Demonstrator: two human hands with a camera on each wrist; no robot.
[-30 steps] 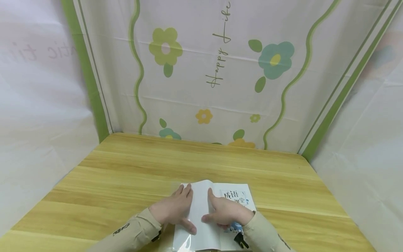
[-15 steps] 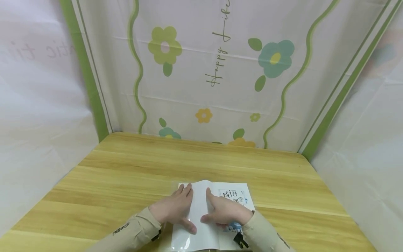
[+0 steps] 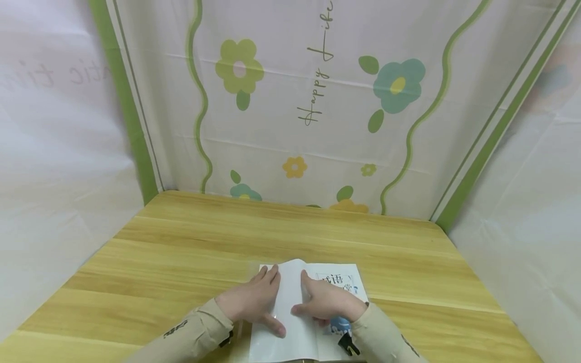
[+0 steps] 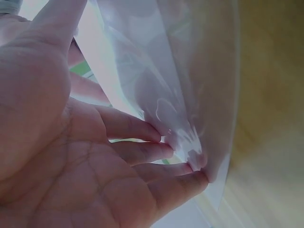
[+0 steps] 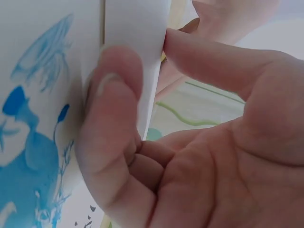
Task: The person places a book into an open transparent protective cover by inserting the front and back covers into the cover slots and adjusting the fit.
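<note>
A book [image 3: 359, 277] lies open near the table's front edge, its right page printed with black characters and a blue picture. The white left leaf [image 3: 292, 333] bulges up along the fold. My left hand [image 3: 251, 302] rests spread on that leaf's left side, thumb apart. In the left wrist view, its fingertips press clear plastic film [image 4: 142, 61] over the white sheet. At the fold, my right hand [image 3: 331, 301] grips the raised leaf with its thumb on the left face. Its curled fingers [image 5: 114, 109] lie on the printed side, partly hidden in the head view.
The wood-grain table [image 3: 290, 229] extends away from the book. A white curtain [image 3: 272, 136] with flowers and green lines hangs behind it, with pale cloth walls at both sides. Beige sleeves [image 3: 195, 330] cover the forearms, and a black clip-like piece [image 3: 348, 344] sits by the right cuff.
Both hands keep almost the same places on the book. The right hand shifts very slightly, covering a little more of the printed characters.
</note>
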